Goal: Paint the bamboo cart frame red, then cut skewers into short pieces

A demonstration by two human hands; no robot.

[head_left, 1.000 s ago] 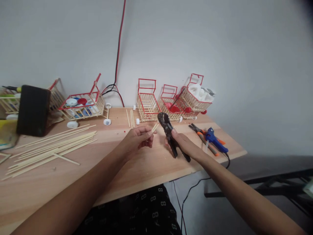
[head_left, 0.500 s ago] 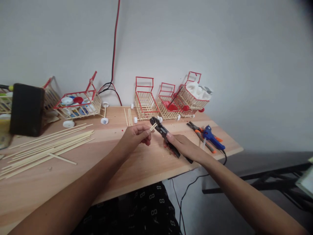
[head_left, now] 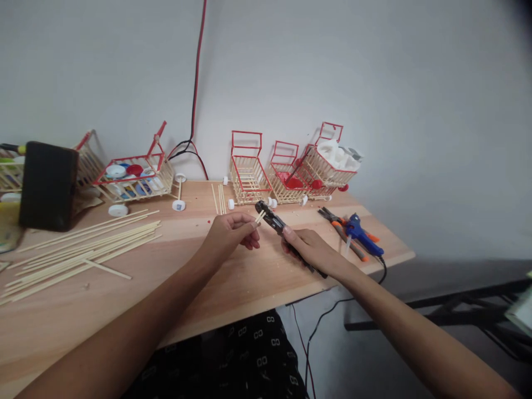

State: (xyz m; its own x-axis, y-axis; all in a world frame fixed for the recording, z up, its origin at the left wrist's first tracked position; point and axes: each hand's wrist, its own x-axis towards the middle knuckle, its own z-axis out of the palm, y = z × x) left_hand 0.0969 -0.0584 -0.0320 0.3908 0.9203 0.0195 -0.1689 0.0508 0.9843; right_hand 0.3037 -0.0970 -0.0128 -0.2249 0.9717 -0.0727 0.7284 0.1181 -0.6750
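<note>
Pinched between the thumb and fingers of my left hand are short wooden sticks; their tips meet the head of a black hand tool. That tool looks like crimping pliers, and my right hand is wrapped round its handles. The handles lie close together, partly covered by my palm. Whether the jaws bite on the sticks cannot be made out. Just behind the hands stands a small stick-built shopping cart with red edges and white wheels. A few short sticks lie beside it.
Long sticks are spread at the left, near a black box-like object and a cart holding bottle caps. Two more carts stand at the back. Orange-handled pliers and a blue glue gun with a cord lie right.
My right hand has closed the plier handles nearer to each other. The left hand has hardly moved and keeps the sticks at the tool's head.
</note>
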